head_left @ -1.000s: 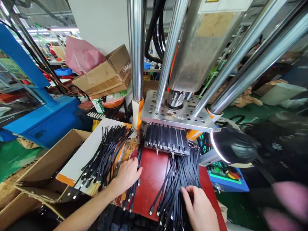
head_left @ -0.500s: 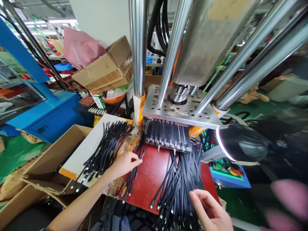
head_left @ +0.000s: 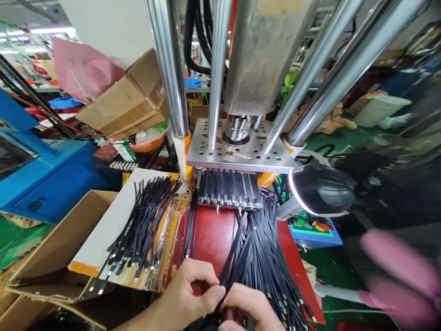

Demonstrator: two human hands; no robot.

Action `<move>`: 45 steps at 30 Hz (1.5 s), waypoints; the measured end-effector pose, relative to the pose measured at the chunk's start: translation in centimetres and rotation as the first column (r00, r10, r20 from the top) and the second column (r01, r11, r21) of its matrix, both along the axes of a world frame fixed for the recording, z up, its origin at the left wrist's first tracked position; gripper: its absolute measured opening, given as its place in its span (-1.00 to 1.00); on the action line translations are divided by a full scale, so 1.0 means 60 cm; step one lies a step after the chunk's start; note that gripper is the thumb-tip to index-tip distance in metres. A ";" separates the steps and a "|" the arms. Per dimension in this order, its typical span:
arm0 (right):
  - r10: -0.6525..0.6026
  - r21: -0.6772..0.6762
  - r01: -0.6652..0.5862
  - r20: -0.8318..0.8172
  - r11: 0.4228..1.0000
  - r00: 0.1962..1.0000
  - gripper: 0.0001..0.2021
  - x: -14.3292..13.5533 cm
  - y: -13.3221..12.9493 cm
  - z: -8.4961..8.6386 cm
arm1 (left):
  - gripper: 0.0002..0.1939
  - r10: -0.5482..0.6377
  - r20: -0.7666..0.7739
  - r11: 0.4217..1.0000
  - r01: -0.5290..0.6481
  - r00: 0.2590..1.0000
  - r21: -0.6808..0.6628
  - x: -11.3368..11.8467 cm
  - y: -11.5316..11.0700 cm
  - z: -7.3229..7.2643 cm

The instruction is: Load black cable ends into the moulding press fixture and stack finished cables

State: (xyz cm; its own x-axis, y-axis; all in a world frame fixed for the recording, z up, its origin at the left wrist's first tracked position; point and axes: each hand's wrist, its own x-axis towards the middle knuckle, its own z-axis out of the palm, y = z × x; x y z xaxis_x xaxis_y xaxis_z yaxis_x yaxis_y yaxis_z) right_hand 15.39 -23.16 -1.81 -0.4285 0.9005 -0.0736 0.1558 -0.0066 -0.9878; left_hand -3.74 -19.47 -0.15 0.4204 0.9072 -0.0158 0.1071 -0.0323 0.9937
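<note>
My left hand (head_left: 193,294) and my right hand (head_left: 253,305) meet at the front edge of the red board, fingertips almost touching. Thumb and finger of each are pinched on black flat cables with metal plug ends; how many they grip is hidden. Beside and beyond my right hand a thick bundle of black cables (head_left: 263,248) fans toward me over the red board (head_left: 212,232). A few single cables (head_left: 189,232) lie past my left hand. Several cables sit side by side in a metal fixture (head_left: 229,191) under the press plate (head_left: 241,156).
Another pile of black cables (head_left: 144,225) lies on a white board (head_left: 103,234) at the left, above an open carton (head_left: 58,257). Steel columns (head_left: 172,69) rise around the press. At the right are a ring-lit lamp (head_left: 320,188), a button box (head_left: 317,230) and a blurred pink fan (head_left: 399,266).
My left hand has come down and right from above the red board, my right hand has moved left, and both now pinch cables together. The bundle has spread rightward. The view has shifted.
</note>
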 end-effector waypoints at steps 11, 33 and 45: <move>-0.413 0.063 0.424 -0.142 0.903 0.900 -0.70 -0.020 0.017 0.002 | -0.53 -0.122 -0.118 0.990 0.130 0.985 0.061 -0.010 0.060 0.050; -0.426 0.349 0.409 -0.029 0.843 0.904 -0.71 -0.068 0.011 -0.025 | -0.86 -0.097 -0.143 0.940 0.138 0.985 0.312 0.022 0.129 0.113; -0.238 0.315 0.146 0.277 0.938 0.931 -0.59 0.140 0.218 0.070 | -0.83 0.244 -0.287 0.875 -0.083 0.926 0.476 0.128 0.368 -0.010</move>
